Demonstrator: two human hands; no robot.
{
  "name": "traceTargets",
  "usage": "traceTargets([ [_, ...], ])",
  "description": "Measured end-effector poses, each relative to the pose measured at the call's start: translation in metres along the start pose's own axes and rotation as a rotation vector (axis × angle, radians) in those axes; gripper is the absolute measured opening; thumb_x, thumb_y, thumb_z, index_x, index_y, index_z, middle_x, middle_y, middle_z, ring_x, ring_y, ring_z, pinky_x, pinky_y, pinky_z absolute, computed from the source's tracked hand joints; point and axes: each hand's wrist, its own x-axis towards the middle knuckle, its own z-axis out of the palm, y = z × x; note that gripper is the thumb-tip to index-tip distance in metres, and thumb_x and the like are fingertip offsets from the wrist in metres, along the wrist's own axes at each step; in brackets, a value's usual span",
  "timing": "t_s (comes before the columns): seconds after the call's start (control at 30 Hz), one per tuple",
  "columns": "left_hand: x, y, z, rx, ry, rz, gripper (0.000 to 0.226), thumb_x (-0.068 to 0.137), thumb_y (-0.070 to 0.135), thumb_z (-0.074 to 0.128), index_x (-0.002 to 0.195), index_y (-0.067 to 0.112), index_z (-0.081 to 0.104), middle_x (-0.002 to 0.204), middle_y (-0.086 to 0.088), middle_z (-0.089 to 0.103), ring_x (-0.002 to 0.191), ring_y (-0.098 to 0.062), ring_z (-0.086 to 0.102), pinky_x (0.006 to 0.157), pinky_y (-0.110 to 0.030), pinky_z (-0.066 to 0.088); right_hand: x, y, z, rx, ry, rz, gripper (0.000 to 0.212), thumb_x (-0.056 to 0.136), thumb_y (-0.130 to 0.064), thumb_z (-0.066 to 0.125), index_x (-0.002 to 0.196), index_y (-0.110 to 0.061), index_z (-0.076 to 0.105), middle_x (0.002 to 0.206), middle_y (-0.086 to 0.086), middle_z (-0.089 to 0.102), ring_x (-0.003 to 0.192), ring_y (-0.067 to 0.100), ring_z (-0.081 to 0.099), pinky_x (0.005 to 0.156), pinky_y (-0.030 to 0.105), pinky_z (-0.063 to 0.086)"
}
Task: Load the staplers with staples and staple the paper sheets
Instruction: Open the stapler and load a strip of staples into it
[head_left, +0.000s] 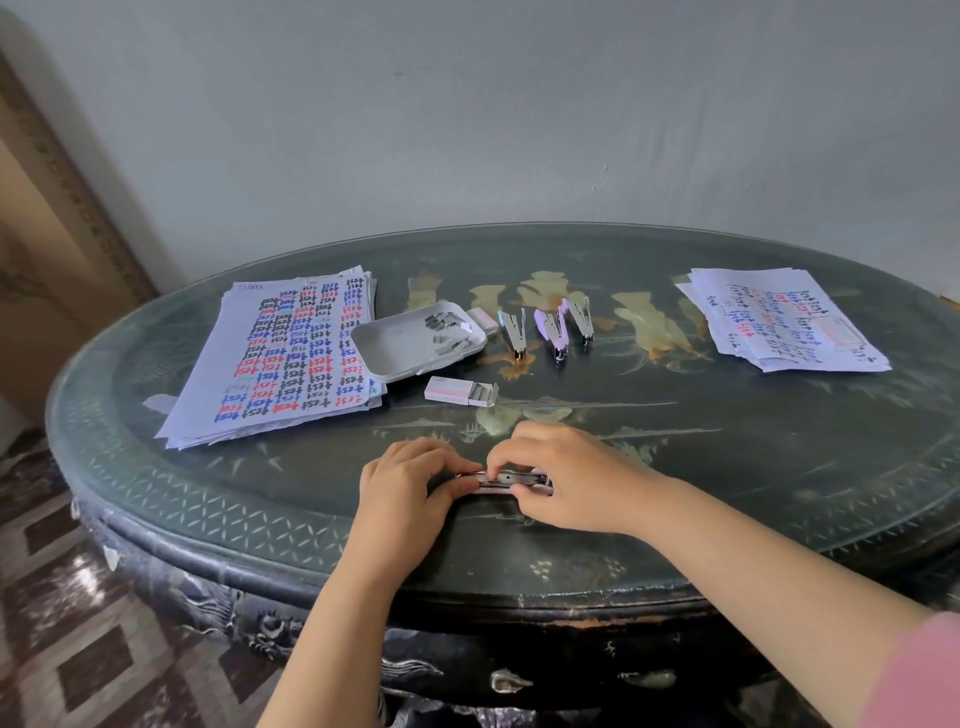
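Over at the left of the frame a thick stack of sheets (280, 358) lies flat on the dark oval table (727, 467), every page covered with rows of the word "test" in black, blue and red. Its right edge runs just under the rim of a white tray (387, 358), which sits left of the middle of the frame and holds a scatter of loose staple strips (448, 332) in its far right corner. A small pale staple box (483, 318) rests against the tray's far side. Nearer the viewer, just below the tray, a second staple box (449, 391) lies on the table with its drawer slid out to the right, grey staples showing.

Below that, near the front edge of the table at the lower middle of the frame, the left hand (410, 483) has its fingers curled round the left end of a stapler (511, 480), which lies lengthways across the tabletop. Only a strip of its silver metal shows between the two hands. The right hand (561, 473) meets it from the other side, fingers bent down over the top and thumb tucked beneath, pinching the body.

Further back, right of the tray, three staplers (551, 332) lie side by side, silver with lilac handles, noses pointing toward the viewer.

At the upper right a looser pile of sheets (779, 322) is fanned out, well apart from everything else. A pink sleeve (919, 675) shows at the lower right corner
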Motion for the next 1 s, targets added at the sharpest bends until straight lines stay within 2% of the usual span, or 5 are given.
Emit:
traceTargets([
  [0.3,-0.001,0.001,0.002,0.035,0.026,0.018,0.013,0.075,0.042,0.063,0.084,0.038,0.07,0.09,0.028,0.057,0.093,-0.006,0.054,0.087,-0.046,0.044,0.003,-0.003,0.003,-0.065,-0.02,-0.022,0.015,0.087,-0.023,0.052,0.1,-0.029,0.049,0.087,-0.004,0.046,0.081,0.014,0.045,0.07,0.033,0.049],
  [0.47,-0.001,-0.002,0.004,0.065,0.027,0.033,0.01,0.077,0.043,0.062,0.082,0.036,0.067,0.091,0.029,0.056,0.093,-0.004,0.052,0.086,-0.042,0.043,0.012,-0.003,0.003,-0.138,-0.073,-0.052,0.011,0.084,-0.024,0.051,0.094,-0.023,0.045,0.082,-0.003,0.042,0.079,0.015,0.039,0.06,0.027,0.034],
  [0.63,-0.002,0.0,0.006,0.129,0.009,0.023,0.004,0.081,0.037,0.069,0.084,0.037,0.066,0.093,0.029,0.055,0.1,-0.002,0.048,0.085,-0.029,0.024,0.015,-0.004,0.005,-0.142,-0.072,-0.061,0.011,0.081,-0.022,0.053,0.088,-0.02,0.044,0.079,0.0,0.042,0.075,0.018,0.04,0.057,0.026,0.032],
  [0.77,-0.002,0.002,0.006,0.119,0.007,0.019,0.004,0.08,0.038,0.07,0.084,0.039,0.067,0.091,0.032,0.054,0.098,0.001,0.046,0.085,-0.028,0.022,0.015,0.0,0.003,-0.011,-0.061,-0.029,0.01,0.081,-0.019,0.056,0.085,-0.021,0.048,0.079,-0.004,0.044,0.072,0.017,0.043,0.062,0.031,0.039],
  [1.0,-0.002,0.003,0.004,0.113,-0.006,0.027,0.006,0.081,0.039,0.069,0.086,0.041,0.068,0.092,0.034,0.053,0.099,0.004,0.045,0.086,-0.028,0.023,0.004,0.009,-0.001,0.032,-0.035,-0.036,0.013,0.093,-0.029,0.057,0.104,-0.034,0.057,0.079,-0.014,0.043,0.07,0.008,0.046,0.067,0.03,0.044],
])
